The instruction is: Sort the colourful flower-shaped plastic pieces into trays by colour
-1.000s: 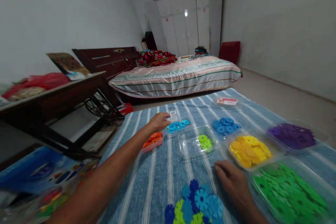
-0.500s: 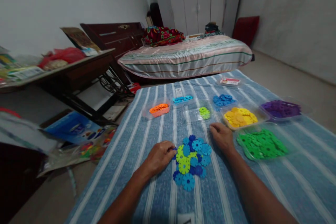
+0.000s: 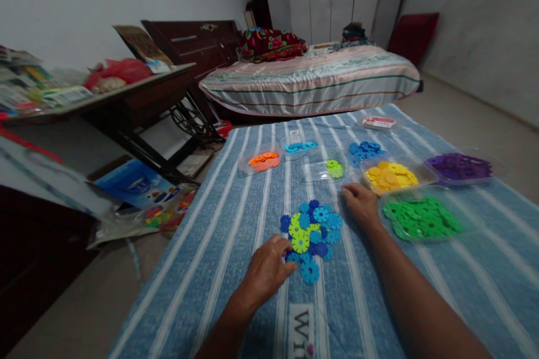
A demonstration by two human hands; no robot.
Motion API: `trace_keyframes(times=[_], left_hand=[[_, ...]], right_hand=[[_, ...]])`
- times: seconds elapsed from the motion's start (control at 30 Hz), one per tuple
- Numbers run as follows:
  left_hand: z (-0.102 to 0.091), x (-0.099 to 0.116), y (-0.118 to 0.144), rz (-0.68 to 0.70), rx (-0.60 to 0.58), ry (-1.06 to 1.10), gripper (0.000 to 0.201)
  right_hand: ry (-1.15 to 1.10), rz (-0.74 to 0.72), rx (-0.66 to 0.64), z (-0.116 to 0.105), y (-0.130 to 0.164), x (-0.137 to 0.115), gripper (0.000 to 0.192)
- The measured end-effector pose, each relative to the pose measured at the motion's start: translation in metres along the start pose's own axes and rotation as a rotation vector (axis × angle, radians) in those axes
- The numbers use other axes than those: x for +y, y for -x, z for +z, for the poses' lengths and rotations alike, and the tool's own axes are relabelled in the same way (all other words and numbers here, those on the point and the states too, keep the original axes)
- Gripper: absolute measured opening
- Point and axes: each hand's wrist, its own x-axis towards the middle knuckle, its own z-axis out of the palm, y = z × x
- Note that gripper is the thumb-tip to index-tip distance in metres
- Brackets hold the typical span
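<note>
A flat cluster of interlocking plastic discs, lime green in the middle point(image 3: 300, 242) with light and dark blue ones point(image 3: 310, 271) around it, lies on the striped cloth. At its lower left edge is my left hand point(image 3: 267, 269), thumb and fingers apart on either side of the blue discs there. My right hand point(image 3: 361, 203) rests on the cloth to the right of the cluster, just in front of the yellow discs' container. Its fingers are curled together, and whatever they may hold is hidden.
Clear containers hold orange discs point(image 3: 264, 161), light blue discs point(image 3: 300, 147), lime discs point(image 3: 334, 168), yellow discs point(image 3: 391, 176), green discs point(image 3: 423, 217) and purple discs point(image 3: 458, 167). Blue discs point(image 3: 365, 150) lie behind the yellow ones. A clear lid point(image 3: 379, 122) with a label is at the far edge.
My left hand has let go of a dark blue disc at the cluster's left side and moved down along the edge, its fingers spreading. My right hand stays in place; the view has shifted slightly.
</note>
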Motion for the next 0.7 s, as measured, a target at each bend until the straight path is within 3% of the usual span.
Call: trace_keyframes(times=[0.27, 0.43, 0.57, 0.7], left_hand=[[0.007, -0.009, 0.002, 0.008, 0.062, 0.22, 0.009], [-0.004, -0.022, -0.009, -0.119, 0.007, 0.5, 0.02], [-0.021, -0.021, -0.036, -0.175, -0.022, 0.603, 0.025], [-0.049, -0.001, -0.088, -0.152, 0.041, 0.631, 0.02]], right_hand=[[-0.006, 0.013, -0.012, 0.0, 0.0, -0.001, 0.036], [0.001, -0.005, -0.014, 0.002, 0.0, 0.0, 0.036], [-0.003, 0.003, -0.011, 0.004, 0.0, 0.0, 0.035], [-0.008, -0.002, -0.019, 0.005, 0.001, 0.0, 0.034]])
